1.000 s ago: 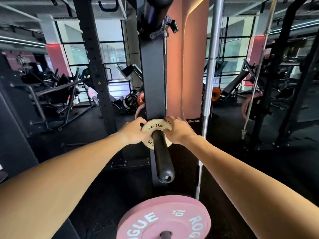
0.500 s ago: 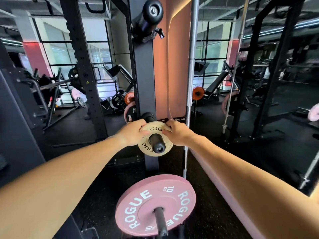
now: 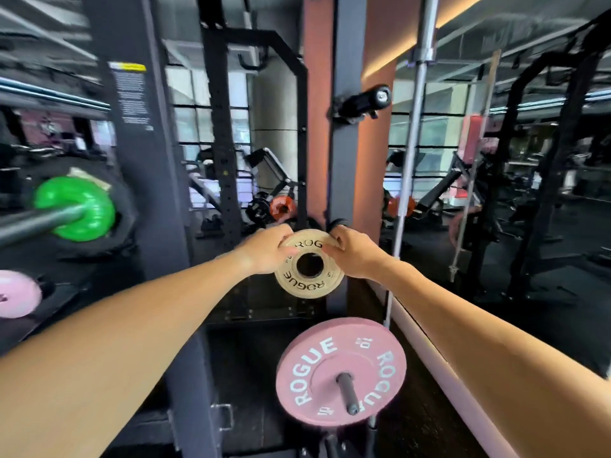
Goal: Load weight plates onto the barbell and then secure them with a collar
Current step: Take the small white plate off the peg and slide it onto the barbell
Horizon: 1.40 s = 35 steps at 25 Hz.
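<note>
while both arms reach forward from the bottom corners of the view, the left hand (image 3: 267,247) and the right hand (image 3: 355,252) grip a small tan plate (image 3: 309,264) by its upper rim, one on each side. the left hand's fingers are curled over the top left edge, with the thumb laid across the face near the lettering; the right hand's fingers are bent over the top right edge in much the same way. the plate faces the camera, upright, and its centre hole is dark and open, with nothing through it. it is held in front of a dark upright post (image 3: 344,143), close to a short black peg end (image 3: 337,223) that peeks out just above the right hand's fingertips. higher on the same post a black peg (image 3: 363,100) sticks out toward the right. below the hands a pink plate (image 3: 340,371) marked 10 sits on a lower black peg (image 3: 347,388), tilted a little, well apart from the tan plate. at the far left, blurred, a bar (image 3: 36,221) runs in from the edge and carries a green plate (image 3: 79,206) against a larger black plate (image 3: 122,209); a pale pink plate (image 3: 16,294) sits below it. a bare steel bar (image 3: 413,133) stands upright just right of the post.
</note>
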Motion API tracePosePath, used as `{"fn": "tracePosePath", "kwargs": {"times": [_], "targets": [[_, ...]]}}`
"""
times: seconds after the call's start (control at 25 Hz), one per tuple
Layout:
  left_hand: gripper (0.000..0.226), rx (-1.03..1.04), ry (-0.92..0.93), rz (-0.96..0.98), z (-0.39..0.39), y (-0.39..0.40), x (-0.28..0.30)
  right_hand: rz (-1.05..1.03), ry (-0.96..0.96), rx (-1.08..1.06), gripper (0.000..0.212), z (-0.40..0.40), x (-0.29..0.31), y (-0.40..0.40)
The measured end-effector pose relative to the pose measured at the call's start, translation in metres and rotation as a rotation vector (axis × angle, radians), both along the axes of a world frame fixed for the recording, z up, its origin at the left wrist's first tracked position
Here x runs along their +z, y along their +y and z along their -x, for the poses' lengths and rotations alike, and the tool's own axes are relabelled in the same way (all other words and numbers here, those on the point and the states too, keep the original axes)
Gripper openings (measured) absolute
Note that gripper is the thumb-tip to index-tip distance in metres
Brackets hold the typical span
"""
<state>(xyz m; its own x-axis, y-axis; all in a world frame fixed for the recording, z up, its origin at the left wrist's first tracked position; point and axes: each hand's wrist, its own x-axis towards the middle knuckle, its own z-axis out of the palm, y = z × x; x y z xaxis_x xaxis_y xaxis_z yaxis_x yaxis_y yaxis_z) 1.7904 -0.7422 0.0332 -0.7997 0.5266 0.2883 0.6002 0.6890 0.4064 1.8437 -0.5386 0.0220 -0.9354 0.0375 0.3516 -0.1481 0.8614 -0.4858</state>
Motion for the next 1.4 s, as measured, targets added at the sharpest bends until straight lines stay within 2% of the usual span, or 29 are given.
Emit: {"fn": "tracePosePath", "kwargs": {"times": [0.16,0.36,0.6,0.96,1.24,1.4], "targets": [[0.023,0.176,0.057,0.022,-0.043,-0.136,0.021,0.027,0.051,0.201,0.030,-0.006,0.017,-0.129],[0.013,0.405,0.100,0.064,-0.096,-0.310,0.045,0.096,0.086,0.476,0.018,-0.016,0.027,-0.300],[0.018,0.613,0.061,0.018,-0.131,-0.437,0.051,0.151,0.067,0.665,0.011,-0.015,0.036,-0.434],[0.017,0.612,0.053,-0.019,-0.104,-0.497,0.049,0.178,0.149,0.653,0.017,0.002,0.030,-0.497],[0.013,0.526,0.181,-0.063,-0.094,-0.513,0.034,0.131,0.377,0.652,0.017,-0.008,0.016,-0.504],[0.010,0.497,0.209,-0.071,-0.075,-0.514,0.031,0.100,0.394,0.611,0.018,0.000,0.019,-0.504]]}}
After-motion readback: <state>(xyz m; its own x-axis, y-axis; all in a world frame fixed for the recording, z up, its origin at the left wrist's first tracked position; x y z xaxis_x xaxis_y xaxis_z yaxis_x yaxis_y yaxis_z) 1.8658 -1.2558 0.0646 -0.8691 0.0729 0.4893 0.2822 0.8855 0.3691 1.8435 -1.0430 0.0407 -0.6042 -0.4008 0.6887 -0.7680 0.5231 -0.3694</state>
